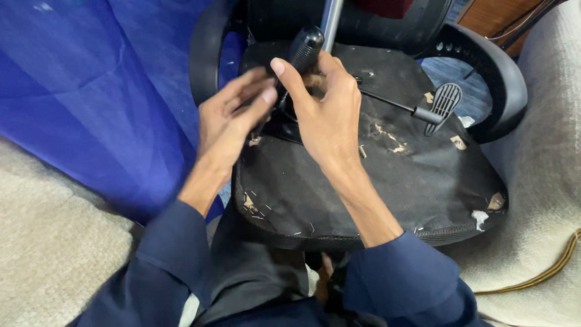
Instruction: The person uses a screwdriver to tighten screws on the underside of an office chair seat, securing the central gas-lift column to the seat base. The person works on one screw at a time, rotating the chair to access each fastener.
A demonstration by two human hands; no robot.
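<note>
An upturned office chair seat (411,181) lies in front of me, its black fabric underside up, torn in spots and studded with staples. My right hand (324,112) is wrapped around the base of a black ribbed-handled tool (304,49) standing on the seat's middle mechanism. My left hand (233,118) is blurred, fingers bent, touching the same mechanism from the left; what it holds, if anything, is hidden. A metal lever with a black paddle grip (443,104) sticks out to the right of the mechanism.
Two black armrests (502,79) curve at the chair's sides. A grey metal post (331,21) rises behind the tool. Blue sheeting (91,91) covers the left. Beige carpet-like cloth (544,181) lies right and at lower left, with a yellow cord (544,272).
</note>
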